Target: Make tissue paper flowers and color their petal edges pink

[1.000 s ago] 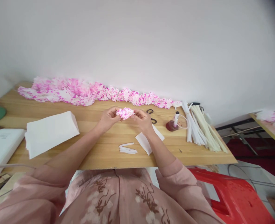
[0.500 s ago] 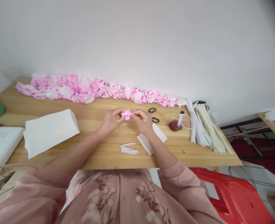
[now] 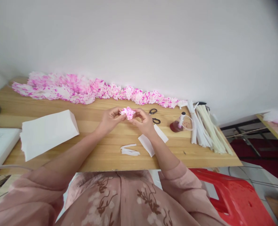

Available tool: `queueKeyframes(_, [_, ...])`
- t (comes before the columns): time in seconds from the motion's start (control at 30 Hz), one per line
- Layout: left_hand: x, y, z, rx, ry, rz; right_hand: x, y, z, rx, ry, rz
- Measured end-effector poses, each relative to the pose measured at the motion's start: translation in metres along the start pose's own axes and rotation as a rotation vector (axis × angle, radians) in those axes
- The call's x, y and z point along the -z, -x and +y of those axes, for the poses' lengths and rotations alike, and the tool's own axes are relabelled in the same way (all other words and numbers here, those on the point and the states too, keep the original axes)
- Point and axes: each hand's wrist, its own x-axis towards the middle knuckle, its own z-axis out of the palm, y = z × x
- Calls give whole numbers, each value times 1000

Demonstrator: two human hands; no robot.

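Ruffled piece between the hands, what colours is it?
The ruffled piece is white with pink blotches, seen in the head view.

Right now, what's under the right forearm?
White paper on the table: part shows on each side of the right forearm. The stretch between is covered, so I can't tell whether it's one sheet or two.

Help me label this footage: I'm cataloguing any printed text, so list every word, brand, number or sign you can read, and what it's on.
Nothing can be read for certain.
Flat white object at the left edge: a grey marking on top, too small and blurred to read.
Held pink-and-white piece: no lettering shows.
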Motion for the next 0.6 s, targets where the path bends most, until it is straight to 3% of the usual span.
queueKeyframes(0.3, [5,0,-9,-95,-192,-27,4,-1,-3,74,-9,4])
queueKeyframes(0.6, [-3,3,5,-264,-486,12,-7,3,-5,101,30,48])
